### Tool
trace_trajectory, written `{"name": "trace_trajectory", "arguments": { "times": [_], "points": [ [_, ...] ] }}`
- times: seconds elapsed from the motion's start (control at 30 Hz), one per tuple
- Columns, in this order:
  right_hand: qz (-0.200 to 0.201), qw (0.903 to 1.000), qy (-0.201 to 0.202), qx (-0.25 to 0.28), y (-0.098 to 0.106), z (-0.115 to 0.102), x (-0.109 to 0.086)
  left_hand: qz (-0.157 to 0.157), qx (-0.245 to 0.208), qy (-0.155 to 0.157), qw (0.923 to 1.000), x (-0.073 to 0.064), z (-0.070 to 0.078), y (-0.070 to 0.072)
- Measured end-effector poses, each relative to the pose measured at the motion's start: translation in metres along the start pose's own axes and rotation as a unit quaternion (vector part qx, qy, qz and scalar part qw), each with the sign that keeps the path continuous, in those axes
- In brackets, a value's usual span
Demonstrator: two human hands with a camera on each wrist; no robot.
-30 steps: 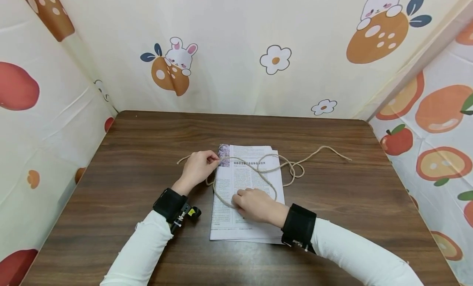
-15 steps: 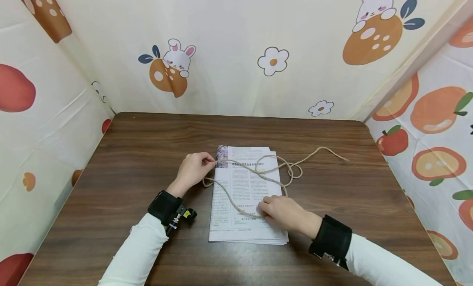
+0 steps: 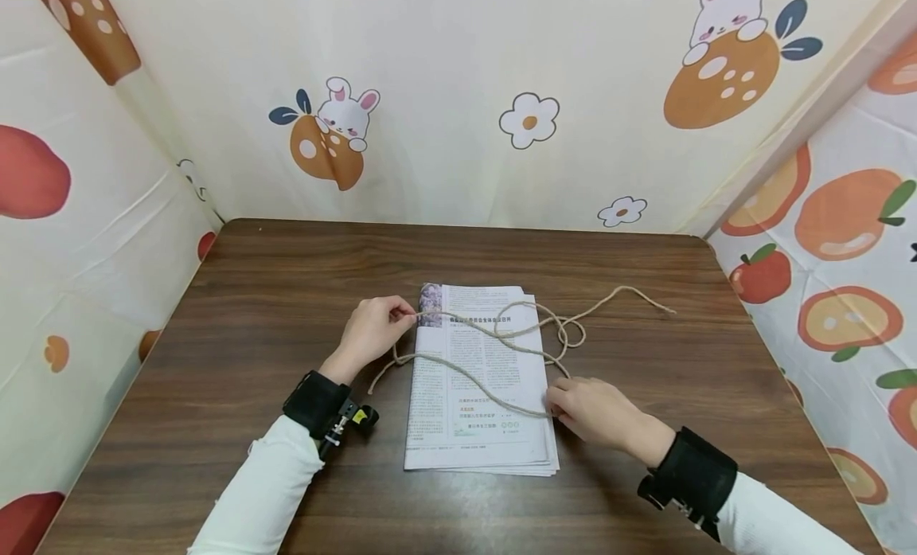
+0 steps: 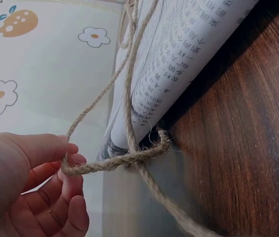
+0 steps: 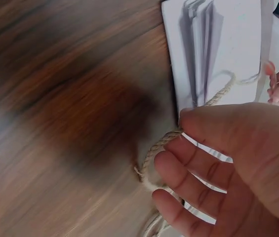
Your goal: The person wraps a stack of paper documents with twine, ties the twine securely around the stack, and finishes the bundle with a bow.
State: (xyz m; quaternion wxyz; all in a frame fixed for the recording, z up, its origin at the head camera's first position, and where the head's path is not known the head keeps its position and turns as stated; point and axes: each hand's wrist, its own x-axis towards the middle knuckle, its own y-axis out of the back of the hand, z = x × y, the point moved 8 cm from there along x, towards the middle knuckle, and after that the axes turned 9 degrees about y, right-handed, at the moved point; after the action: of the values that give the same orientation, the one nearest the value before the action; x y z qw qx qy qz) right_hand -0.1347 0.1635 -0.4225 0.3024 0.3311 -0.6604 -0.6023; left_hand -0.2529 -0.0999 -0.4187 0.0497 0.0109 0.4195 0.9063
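A folded stack of newspaper (image 3: 438, 427) lies flat on the wooden table, and a tan twine rope (image 3: 490, 395) runs across it. At the stack's left side my left hand (image 3: 374, 330) pinches the rope between thumb and fingertips. The left wrist view shows the rope (image 4: 102, 165) bent at that pinch and leading back to the newspaper's edge, where strands cross. Past the right edge of the stack, my right hand (image 3: 605, 416) pinches another stretch of the rope between thumb and index finger. Its other fingers are loosely curled in the right wrist view.
Loose rope loops (image 3: 573, 330) lie over the stack's upper right, with one end reaching right across the table (image 3: 286, 268). A short rope end (image 3: 372, 386) lies left of the newspaper. Patterned cloth (image 3: 444, 101) stands behind the table and at both sides.
My right hand has moved right, from the middle of the newspaper to past its right edge, drawing the rope along. A short rope end now shows at left. The left hand has shifted slightly left.
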Motion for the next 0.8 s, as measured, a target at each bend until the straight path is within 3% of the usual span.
{"name": "trace_trajectory", "arguments": {
  "times": [0.2, 0.53, 0.8],
  "points": [
    [0.021, 0.9995, -0.008, -0.023, 0.002, 0.009, -0.015, -0.006, -0.002, 0.0, 1.0, 0.0, 0.001, -0.001],
    [0.019, 0.9983, -0.042, -0.034, 0.009, 0.029, -0.04, -0.003, 0.005, 0.003, 1.0, 0.001, -0.003, 0.002],
    [0.033, 0.9973, -0.046, -0.047, 0.016, 0.042, -0.052, -0.003, 0.008, 0.005, 0.9999, 0.002, -0.005, 0.005]
  ]
}}
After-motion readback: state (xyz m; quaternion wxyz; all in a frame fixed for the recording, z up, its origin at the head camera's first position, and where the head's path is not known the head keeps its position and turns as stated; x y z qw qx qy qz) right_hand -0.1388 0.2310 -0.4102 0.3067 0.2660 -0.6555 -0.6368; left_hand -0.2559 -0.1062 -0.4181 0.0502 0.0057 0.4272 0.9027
